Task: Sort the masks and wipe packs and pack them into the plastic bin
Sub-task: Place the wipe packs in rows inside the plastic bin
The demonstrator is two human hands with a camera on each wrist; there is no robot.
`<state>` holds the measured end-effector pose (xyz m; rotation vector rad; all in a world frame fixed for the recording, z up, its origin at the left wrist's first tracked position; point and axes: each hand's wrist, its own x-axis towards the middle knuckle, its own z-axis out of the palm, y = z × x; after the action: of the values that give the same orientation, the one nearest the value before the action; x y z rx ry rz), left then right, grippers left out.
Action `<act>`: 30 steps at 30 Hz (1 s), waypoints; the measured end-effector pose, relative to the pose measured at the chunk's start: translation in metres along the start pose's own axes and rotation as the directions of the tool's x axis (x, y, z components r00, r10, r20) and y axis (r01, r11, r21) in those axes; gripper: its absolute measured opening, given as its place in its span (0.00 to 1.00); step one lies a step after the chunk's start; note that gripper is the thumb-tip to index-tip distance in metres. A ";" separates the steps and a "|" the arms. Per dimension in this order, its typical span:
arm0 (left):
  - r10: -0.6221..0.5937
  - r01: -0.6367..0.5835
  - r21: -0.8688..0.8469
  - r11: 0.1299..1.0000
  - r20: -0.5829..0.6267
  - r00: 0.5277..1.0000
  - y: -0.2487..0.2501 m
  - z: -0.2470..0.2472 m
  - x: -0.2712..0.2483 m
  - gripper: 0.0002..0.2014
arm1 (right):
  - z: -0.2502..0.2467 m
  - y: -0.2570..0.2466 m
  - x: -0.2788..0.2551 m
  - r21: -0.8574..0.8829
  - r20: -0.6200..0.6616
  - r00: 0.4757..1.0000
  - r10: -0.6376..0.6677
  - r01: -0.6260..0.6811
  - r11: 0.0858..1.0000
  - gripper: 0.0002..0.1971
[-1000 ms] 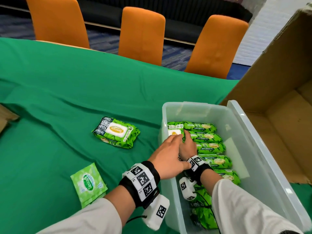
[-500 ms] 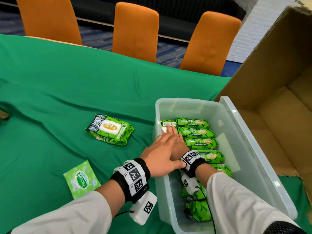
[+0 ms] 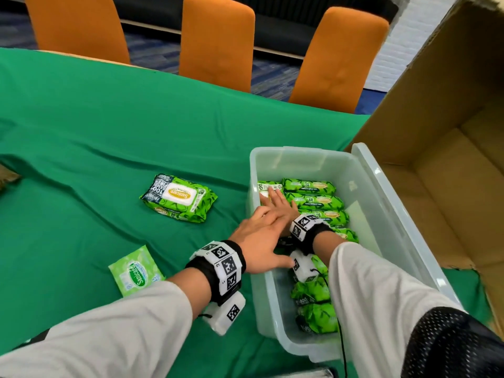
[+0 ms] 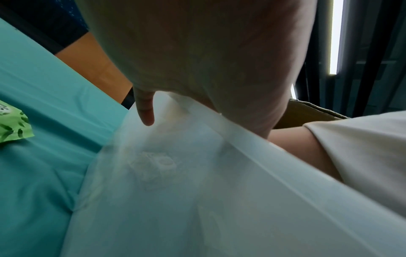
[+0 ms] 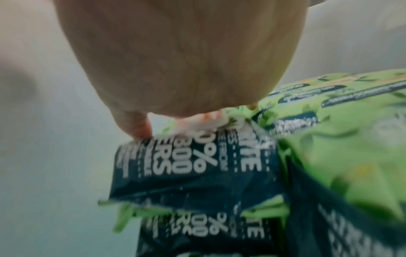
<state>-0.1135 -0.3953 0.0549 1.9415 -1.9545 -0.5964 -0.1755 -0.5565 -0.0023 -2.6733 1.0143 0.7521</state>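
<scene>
Plastic bin (image 3: 403,236) sits on the green tablecloth (image 3: 109,132), just left of an open cardboard box (image 3: 450,159). A row of green wipe packs (image 3: 317,201) stands on edge along the bin's middle, running from the far wall toward the person; more packs (image 3: 313,317) lie at the near end, partly hidden by the right forearm.

Right hand (image 3: 278,205) is inside the bin, fingers straight and held close together, flat on a pack lying face-up (image 3: 268,186) against the left wall. The right wrist view is blurred but shows the thumb resting at the edge of a dark-printed pack end (image 5: 193,167); nothing appears gripped. Left hand (image 3: 261,241) hovers over the bin's left rim, fingers extended and slightly spread, holding nothing. The left wrist view shows its palm above the translucent bin wall (image 4: 197,173), one fingertip hanging just over the rim.

Progress, as judged: packing is well along. Most of the wipe packs seem to be in the bin, and the present step looks like pressing the flat pack into the gap beside the row.

Left to do: one large wipe pack (image 3: 178,197) lies on the cloth, left of the bin and apart from it. A smaller, flatter light-green pack (image 3: 136,270) lies nearer the person, by the left forearm. Both look unpacked. No masks can be made out anywhere; whether any are in the bin cannot be told.
</scene>
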 end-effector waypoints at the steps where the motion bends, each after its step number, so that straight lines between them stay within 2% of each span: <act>1: 0.001 -0.001 0.000 1.000 0.006 1.000 0.000 -0.001 -0.002 0.50 | -0.001 0.001 -0.003 -0.029 0.011 1.000 -0.029 0.029 0.999 0.42; 3: 0.018 -0.017 -0.019 1.000 0.013 1.000 0.000 -0.002 -0.004 0.49 | 0.003 0.001 -0.009 -0.112 0.004 0.998 -0.062 0.062 0.992 0.46; 6: 0.082 -0.089 -0.137 0.987 -0.061 0.995 -0.002 -0.005 -0.016 0.45 | -0.007 -0.005 -0.012 -0.070 0.040 0.999 0.007 -0.004 0.998 0.38; 8: 0.049 -0.086 -0.272 0.959 -0.140 0.989 -0.008 -0.007 -0.032 0.39 | -0.033 -0.006 -0.017 0.115 0.031 0.999 -0.025 0.021 0.993 0.33; 10: -0.073 -0.029 -0.403 0.915 -0.235 0.969 -0.023 -0.012 -0.056 0.32 | -0.062 -0.005 -0.031 0.339 -0.191 0.982 0.008 0.058 0.939 0.24; 12: -0.257 0.042 -0.575 0.817 -0.299 0.919 -0.048 -0.017 -0.086 0.25 | -0.083 -0.009 -0.048 0.532 -0.409 0.904 0.122 0.128 0.837 0.18; 14: -0.475 0.139 -0.749 0.648 -0.255 0.842 -0.086 -0.016 -0.119 0.16 | -0.098 -0.029 -0.068 0.714 -0.504 0.846 0.174 0.295 0.634 0.13; 16: -0.661 0.300 -0.809 0.506 -0.140 0.737 -0.128 -0.008 -0.151 0.07 | -0.112 -0.061 -0.093 0.784 -0.520 0.845 0.126 0.414 0.463 0.08; 17: -0.731 0.394 -0.799 0.454 -0.081 0.678 -0.148 -0.004 -0.167 0.03 | -0.116 -0.078 -0.102 0.786 -0.520 0.851 0.076 0.442 0.434 0.07; 20: -0.854 0.616 -0.699 0.364 0.013 0.520 -0.189 0.015 -0.212 0.07 | -0.113 -0.130 -0.108 0.823 -0.426 0.902 -0.071 0.419 0.385 0.08; 23: -0.911 0.782 -0.532 0.324 0.047 0.410 -0.213 0.044 -0.241 0.15 | -0.099 -0.170 -0.081 0.886 -0.251 0.965 -0.079 0.262 0.382 0.08; 26: -0.929 0.836 -0.471 0.281 0.085 0.360 -0.224 0.067 -0.250 0.25 | -0.069 -0.207 -0.046 0.899 0.009 0.998 -0.064 0.020 0.438 0.07; 28: -0.932 0.838 -0.481 0.258 0.106 0.348 -0.227 0.078 -0.249 0.27 | -0.032 -0.226 -0.029 0.840 0.207 0.978 -0.041 -0.156 0.519 0.09; 30: -0.937 0.827 -0.521 0.212 0.133 0.323 -0.228 0.085 -0.247 0.30 | 0.009 -0.245 -0.020 0.798 0.342 0.938 -0.056 -0.259 0.544 0.08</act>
<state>0.0464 -0.1404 -0.1170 2.4355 -0.1842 -0.9733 -0.0296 -0.3587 -0.0012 -1.5895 1.0719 0.5012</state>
